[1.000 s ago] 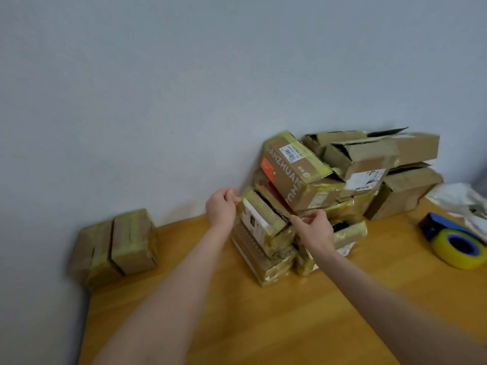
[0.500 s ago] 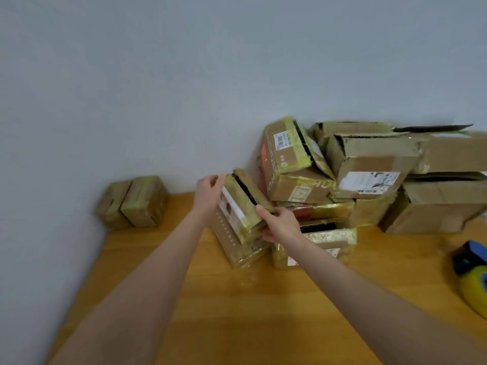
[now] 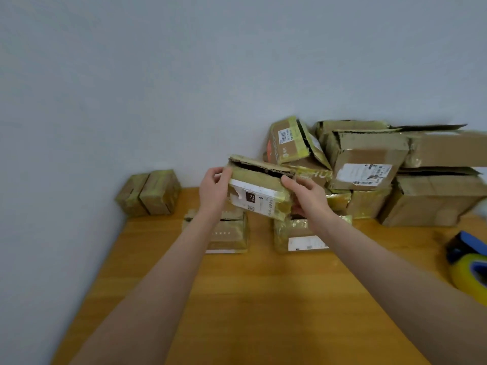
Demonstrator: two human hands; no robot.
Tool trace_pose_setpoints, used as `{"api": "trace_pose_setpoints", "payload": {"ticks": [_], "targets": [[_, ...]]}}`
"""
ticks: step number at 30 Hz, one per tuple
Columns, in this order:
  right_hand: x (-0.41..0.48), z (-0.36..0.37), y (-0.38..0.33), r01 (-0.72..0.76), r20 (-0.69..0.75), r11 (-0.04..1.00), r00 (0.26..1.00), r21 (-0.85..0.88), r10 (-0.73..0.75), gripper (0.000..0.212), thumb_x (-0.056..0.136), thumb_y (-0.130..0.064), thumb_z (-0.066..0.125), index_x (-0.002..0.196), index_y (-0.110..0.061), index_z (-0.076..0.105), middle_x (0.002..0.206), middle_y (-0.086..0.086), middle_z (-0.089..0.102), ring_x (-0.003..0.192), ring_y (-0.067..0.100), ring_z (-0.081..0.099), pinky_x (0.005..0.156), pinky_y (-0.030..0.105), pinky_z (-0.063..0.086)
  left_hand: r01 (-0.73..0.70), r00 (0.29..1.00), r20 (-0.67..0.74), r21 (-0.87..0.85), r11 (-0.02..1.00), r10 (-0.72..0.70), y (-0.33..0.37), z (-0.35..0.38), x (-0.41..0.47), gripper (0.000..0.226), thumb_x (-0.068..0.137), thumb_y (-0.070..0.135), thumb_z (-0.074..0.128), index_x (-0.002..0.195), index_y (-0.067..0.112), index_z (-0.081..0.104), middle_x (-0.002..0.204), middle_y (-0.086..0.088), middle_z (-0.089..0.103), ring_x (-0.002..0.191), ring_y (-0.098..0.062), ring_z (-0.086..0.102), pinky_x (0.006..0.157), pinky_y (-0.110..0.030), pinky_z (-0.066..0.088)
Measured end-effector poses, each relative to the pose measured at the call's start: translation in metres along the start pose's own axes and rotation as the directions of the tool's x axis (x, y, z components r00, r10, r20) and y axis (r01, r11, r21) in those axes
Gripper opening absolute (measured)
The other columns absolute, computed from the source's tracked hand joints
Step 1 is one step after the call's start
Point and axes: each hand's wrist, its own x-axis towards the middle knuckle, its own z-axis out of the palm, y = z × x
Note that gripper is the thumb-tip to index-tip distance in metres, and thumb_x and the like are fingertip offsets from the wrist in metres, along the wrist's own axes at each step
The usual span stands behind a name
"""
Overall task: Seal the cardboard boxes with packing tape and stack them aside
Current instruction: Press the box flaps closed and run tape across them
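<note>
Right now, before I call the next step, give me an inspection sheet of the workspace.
Surface: wooden table, near half bare.
Job's things: small box held off the table between both hands, top flap gaping, unsealed; tape dispenser with yellow roll at right edge.
Clutter: pile of boxes against the wall, several with open flaps; two low boxes on the table under the hands; two taped boxes at the far left corner.
Grippers: left hand grips the box's left end; right hand grips its right end.
Cables: nothing seen.
Surroundings: plain grey wall.
</note>
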Motion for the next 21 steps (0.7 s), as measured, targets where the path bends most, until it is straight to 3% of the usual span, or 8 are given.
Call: {"api": "trace_pose_setpoints", "payload": {"ticks": [3, 7, 10, 16, 21], "targets": [[-0.01, -0.013, -0.008, 0.033, 0.031, 0.999, 0.999, 0.006, -0.033, 0.063, 0.075, -0.05, 0.076, 0.128, -0.026, 0.053, 0.116, 0.005, 0.065, 0.099, 0.026, 0.067, 0.086, 0.049, 0.057, 0.026, 0.999, -0.027, -0.029, 0.999, -0.026, -0.002, 0.005, -0.017, 0.036, 0.096, 0.043, 0.05, 0.113, 0.014, 0.062, 0.105, 0.001, 0.066, 0.098, -0.015, 0.061, 0.085, -0.031, 0.051], [-0.018, -0.042, -0.005, -0.041, 0.019, 0.999, 0.999, -0.031, 0.042, 0.042, 0.084, -0.037, 0.072, 0.122, -0.026, 0.057, 0.11, 0.005, 0.066, 0.099, 0.026, 0.066, 0.079, 0.043, 0.057, 0.028, 0.999, -0.023, 0.016, 0.999, -0.028, -0.008, 0.021, -0.045, 0.034, 0.096, 0.041, 0.051, 0.111, 0.012, 0.061, 0.096, 0.006, 0.063, 0.085, -0.006, 0.057, 0.064, -0.019, 0.04], [-0.021, -0.067, 0.013, -0.119, -0.077, 0.988, 0.991, -0.1, 0.112, 0.035, 0.086, -0.035, 0.067, 0.118, -0.024, 0.058, 0.109, 0.006, 0.064, 0.099, 0.026, 0.062, 0.078, 0.04, 0.054, 0.077, 0.994, 0.066, 0.133, 0.988, -0.086, -0.023, 0.043, -0.067, 0.031, 0.094, 0.041, 0.054, 0.112, 0.016, 0.057, 0.088, 0.013, 0.057, 0.078, -0.001, 0.053, 0.06, -0.019, 0.038], [-0.025, -0.128, 0.047, -0.216, -0.157, 0.951, 0.97, -0.22, 0.184, 0.037, 0.085, -0.033, 0.068, 0.113, -0.013, 0.057, 0.098, 0.01, 0.069, 0.095, 0.026, 0.066, 0.088, 0.042, 0.055, 0.135, 0.962, 0.162, 0.412, 0.901, -0.219, -0.049, 0.093, -0.1, 0.04, 0.088, 0.051, 0.056, 0.113, 0.02, 0.057, 0.098, 0.008, 0.063, 0.084, -0.016, 0.064, 0.067, -0.027, 0.047], [-0.012, -0.191, 0.059, -0.183, -0.161, 0.913, 0.978, -0.366, 0.131, 0.025, 0.088, -0.028, 0.066, 0.106, -0.014, 0.057, 0.091, 0.003, 0.062, 0.076, 0.015, 0.056, 0.06, 0.028, 0.043, 0.051, 0.949, 0.243, 0.512, 0.858, -0.201, -0.056, 0.149, -0.123, 0.048, 0.088, 0.047, 0.059, 0.129, 0.024, 0.051, 0.114, 0.003, 0.065, 0.085, -0.017, 0.065, 0.071, -0.028, 0.051]]}}
